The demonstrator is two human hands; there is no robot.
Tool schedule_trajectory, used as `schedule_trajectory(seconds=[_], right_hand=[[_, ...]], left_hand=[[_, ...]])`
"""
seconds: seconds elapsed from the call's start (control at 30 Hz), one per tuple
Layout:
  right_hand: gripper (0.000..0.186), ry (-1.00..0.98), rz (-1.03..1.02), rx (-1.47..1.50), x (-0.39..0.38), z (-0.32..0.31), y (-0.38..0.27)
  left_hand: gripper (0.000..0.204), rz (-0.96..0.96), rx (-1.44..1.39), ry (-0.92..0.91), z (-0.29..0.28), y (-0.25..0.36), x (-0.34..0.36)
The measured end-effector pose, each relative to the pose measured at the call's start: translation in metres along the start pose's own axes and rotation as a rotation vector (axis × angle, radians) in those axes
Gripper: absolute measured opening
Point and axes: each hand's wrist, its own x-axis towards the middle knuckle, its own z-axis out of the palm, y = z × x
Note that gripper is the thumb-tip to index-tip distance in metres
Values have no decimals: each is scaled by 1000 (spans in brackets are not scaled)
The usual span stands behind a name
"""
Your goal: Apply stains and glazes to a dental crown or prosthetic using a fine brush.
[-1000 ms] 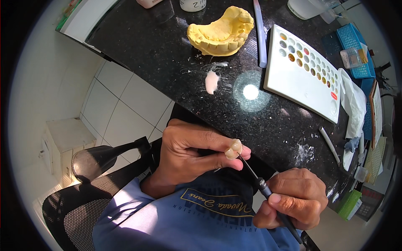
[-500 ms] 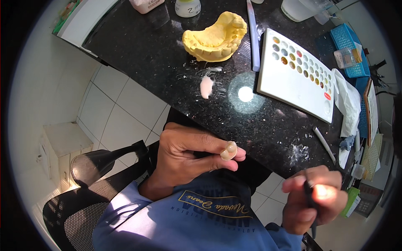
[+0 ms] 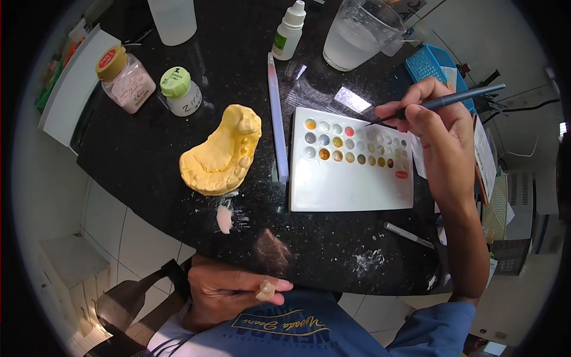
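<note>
Near the table's front edge, my left hand (image 3: pixel 223 290) pinches a small tooth-coloured dental crown (image 3: pixel 265 291) between thumb and fingers. My right hand (image 3: pixel 441 128) grips a thin brush (image 3: pixel 470 96) with a dark handle, its fine tip pointing left above the upper wells of a white palette (image 3: pixel 345 189). Those wells hold yellow, brown, grey, white and red stains. Left of the palette lies a yellow plaster dental cast (image 3: pixel 208 160) of a jaw. A smear of pink paste (image 3: pixel 224 219) sits on the black tabletop in front of the cast.
A bluish flat stick (image 3: pixel 276 125) lies between cast and palette. Behind stand a pink-powder jar (image 3: pixel 131 89), a green-lidded jar (image 3: pixel 184 98), a dropper bottle (image 3: pixel 289 33) and a glass of cloudy liquid (image 3: pixel 357 38). A small rod (image 3: pixel 408 235) and blue baskets (image 3: pixel 431 62) are at right.
My right hand has moved up from the lower right to above the palette with the brush. The left hand still holds the crown. The view has shifted, showing more of the table's back.
</note>
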Motion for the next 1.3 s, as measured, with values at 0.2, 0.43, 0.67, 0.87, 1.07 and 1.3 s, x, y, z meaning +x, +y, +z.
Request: schedule_trajectory(seconds=[0.2,0.43,0.67,0.87,1.07,1.3], right_hand=[[5,-58,120,47,11,6,10],[6,-102,159,-70,12,7,10],[6,-134,191,-86,16,4,12],[7,-117,143,-55,12,11,6],[9,-110,149,19,11,11,1],[24,-75,-220,187,-60,-41,-49]], left_hand=[[12,-119,-22,-139,-14,-2,10],[13,-76,-48,-216,-29,-20,20],[14,-17,-57,-273,-28,-26,35],[15,42,-56,-305,-31,-24,31],[16,68,-33,-300,-25,-14,24],[11,-6,-141,-114,-6,-5,9]])
